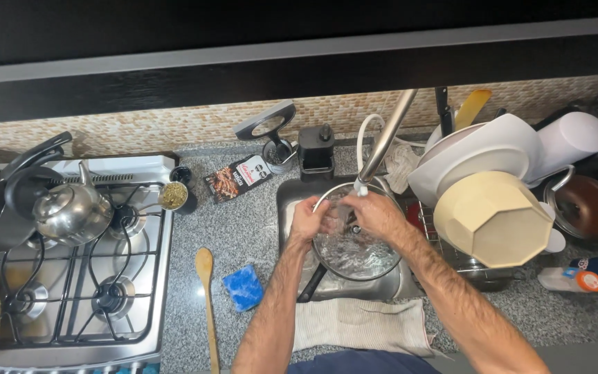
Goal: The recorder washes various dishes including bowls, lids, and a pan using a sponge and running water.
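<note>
Both my hands are over the steel sink (290, 201), under the stream from the tall metal tap (389, 131). My left hand (307, 219) and my right hand (375, 213) hold something small between them in the water; I cannot tell what it is. Below them a round metal pan (365, 260) full of water sits in the basin, its black handle (311, 284) pointing to the near left.
A drying rack (493, 201) piled with bowls and plates stands right of the sink. A blue sponge (243, 287) and a wooden spoon (206, 291) lie on the granite counter at left. A gas stove (84, 277) carries a steel kettle (70, 211). A striped cloth (361, 324) hangs over the front edge.
</note>
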